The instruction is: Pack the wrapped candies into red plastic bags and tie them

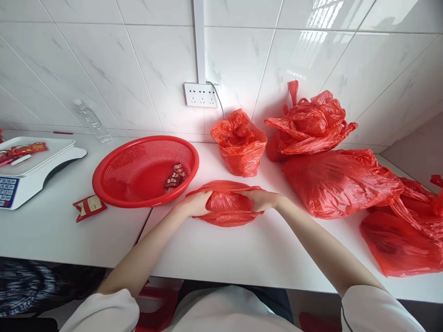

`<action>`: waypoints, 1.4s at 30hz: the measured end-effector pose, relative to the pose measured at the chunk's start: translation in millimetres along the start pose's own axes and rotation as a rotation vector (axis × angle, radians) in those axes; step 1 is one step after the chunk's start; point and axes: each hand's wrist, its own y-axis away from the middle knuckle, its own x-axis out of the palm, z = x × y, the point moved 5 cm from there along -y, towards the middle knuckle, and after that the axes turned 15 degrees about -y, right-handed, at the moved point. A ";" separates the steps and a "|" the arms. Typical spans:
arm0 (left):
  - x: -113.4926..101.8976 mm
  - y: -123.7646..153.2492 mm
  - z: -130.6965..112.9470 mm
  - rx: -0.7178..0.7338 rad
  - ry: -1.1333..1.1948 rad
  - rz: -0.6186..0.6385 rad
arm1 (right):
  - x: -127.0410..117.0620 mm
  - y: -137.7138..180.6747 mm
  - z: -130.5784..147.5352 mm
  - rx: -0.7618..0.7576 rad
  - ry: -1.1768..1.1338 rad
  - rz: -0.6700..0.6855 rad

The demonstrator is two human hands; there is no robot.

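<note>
A red plastic bag (228,219) lies on the white table in front of me, its mouth spread wide. At the left end of that mouth, my left hand (200,203) reaches inside and holds the bag, its fingers mostly covered by the film. My right hand (262,200) grips the opposite end in the same way, with its fingertips partly hidden. Just beyond my left hand stands a red perforated basket (138,201) with several small wrapped packets (176,177) at its right side. Behind the bag, a red bag with its top open (242,154) stands upright.
Filled red bags (341,182) crowd the right side, one pile (311,124) against the tiled wall. On the left are a white scale (31,177) bearing red packages, a red and cream packet (89,206) and a clear plastic bottle (92,121). A socket panel (201,95) is on the wall.
</note>
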 end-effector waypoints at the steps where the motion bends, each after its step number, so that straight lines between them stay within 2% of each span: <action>1: -4.2 4.6 -5.9 -0.016 -0.021 -0.050 | -3.7 -0.2 5.5 0.004 -0.008 -0.024; 3: -19.9 17.5 -19.9 -0.013 -0.044 -0.174 | -10.8 0.0 22.2 -0.046 -0.031 -0.102; 6: -63.1 40.7 -28.3 0.064 0.070 -0.337 | -15.2 6.8 50.4 -0.170 -0.050 -0.224; 8: -96.0 50.0 -8.5 0.045 0.151 -0.360 | -13.6 18.8 66.0 -0.266 -0.060 -0.282; 10: -120.1 50.1 31.9 -0.062 0.116 -0.303 | -11.8 37.7 76.4 -0.404 -0.083 -0.349; 11: -125.2 47.3 56.2 -0.122 0.068 -0.233 | -11.0 48.7 77.9 -0.470 -0.099 -0.387; 13: -117.5 38.6 102.2 -0.163 -0.075 0.008 | -10.3 68.9 70.7 -0.542 -0.141 -0.489; 15: -95.0 30.5 139.0 -0.143 -0.171 0.205 | -9.9 81.9 50.9 -0.509 -0.211 -0.621; 17: -70.4 22.2 162.6 -0.105 -0.211 0.259 | -7.2 86.2 25.8 -0.423 -0.307 -0.730; 20: -42.3 9.3 178.7 -0.052 -0.249 0.216 | 1.2 80.5 -4.7 -0.321 -0.418 -0.799; 23: -27.8 -0.5 185.8 -0.014 -0.246 0.213 | 6.6 73.8 -20.3 -0.297 -0.440 -0.867; 28: -19.1 -6.0 191.9 0.028 -0.134 0.272 | 9.2 69.0 -37.6 -0.267 -0.421 -0.934; 34: -18.0 -10.0 174.2 0.140 -0.130 0.247 | 9.8 66.3 -56.6 -0.273 -0.372 -0.962; 42: -29.8 -17.2 147.6 0.334 -0.229 0.028 | 8.6 67.7 -55.6 -0.267 -0.294 -1.013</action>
